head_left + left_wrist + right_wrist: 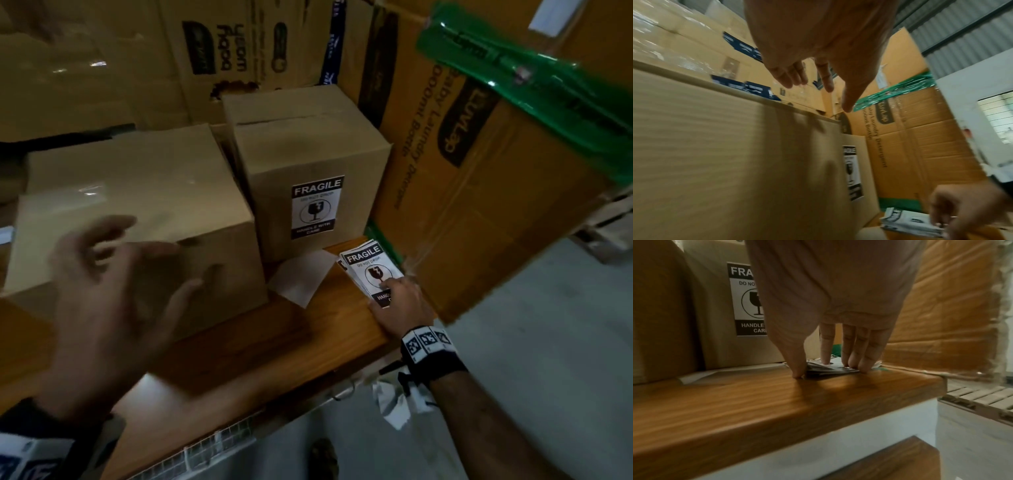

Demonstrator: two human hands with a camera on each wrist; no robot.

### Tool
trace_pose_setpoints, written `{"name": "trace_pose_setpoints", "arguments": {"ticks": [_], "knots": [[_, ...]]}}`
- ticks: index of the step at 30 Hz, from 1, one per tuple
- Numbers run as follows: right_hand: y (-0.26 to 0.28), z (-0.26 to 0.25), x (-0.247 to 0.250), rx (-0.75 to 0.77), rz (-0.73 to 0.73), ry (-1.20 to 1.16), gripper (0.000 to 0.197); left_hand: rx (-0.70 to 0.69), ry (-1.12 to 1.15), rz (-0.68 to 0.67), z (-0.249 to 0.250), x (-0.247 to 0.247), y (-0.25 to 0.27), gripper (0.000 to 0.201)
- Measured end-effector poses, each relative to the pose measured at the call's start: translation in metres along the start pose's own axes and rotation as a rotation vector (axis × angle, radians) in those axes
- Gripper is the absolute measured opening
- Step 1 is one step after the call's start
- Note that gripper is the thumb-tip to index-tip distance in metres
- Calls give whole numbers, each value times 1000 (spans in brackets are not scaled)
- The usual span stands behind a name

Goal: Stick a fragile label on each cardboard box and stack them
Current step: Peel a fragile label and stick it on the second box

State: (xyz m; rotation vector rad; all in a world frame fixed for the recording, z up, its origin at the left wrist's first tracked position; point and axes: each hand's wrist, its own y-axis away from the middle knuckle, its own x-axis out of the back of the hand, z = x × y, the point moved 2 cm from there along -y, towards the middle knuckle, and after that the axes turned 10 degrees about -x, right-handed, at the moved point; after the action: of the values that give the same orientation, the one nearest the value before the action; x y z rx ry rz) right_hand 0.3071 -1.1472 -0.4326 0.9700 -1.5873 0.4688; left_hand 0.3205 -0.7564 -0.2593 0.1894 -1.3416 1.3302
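The stack of labels [371,270] lies at the table's [239,342] right edge, just before the labelled box [308,164]; the right hand [400,305] presses on it with straight fingers, thumb on the wood; the left hand [113,291] hovers spread and empty by the bare box [130,205]; several labels may lift together, since they lie loose.

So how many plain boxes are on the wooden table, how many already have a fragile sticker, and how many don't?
Boxes with a fragile sticker: 1, the taller box
Boxes with no sticker showing: 1, the wide box
Total boxes on the table: 2
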Motion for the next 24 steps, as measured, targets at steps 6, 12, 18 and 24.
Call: {"name": "trace_pose_setpoints", "arguments": {"ticks": [6,12,18,24], "knots": [[-8,2,9,-37,-52,-84,52,-387,106,-421,48,-85,-9,48],[-11,11,11,-42,-99,-196,30,-301,159,-794,71,-181,-14,34],[-13,8,11,-57,17,-257,12,-111,253,-861,76,-249,-22,38],[-16,22,9,-57,-139,-422,28,212,528,-714,84,-280,-32,24]]}}
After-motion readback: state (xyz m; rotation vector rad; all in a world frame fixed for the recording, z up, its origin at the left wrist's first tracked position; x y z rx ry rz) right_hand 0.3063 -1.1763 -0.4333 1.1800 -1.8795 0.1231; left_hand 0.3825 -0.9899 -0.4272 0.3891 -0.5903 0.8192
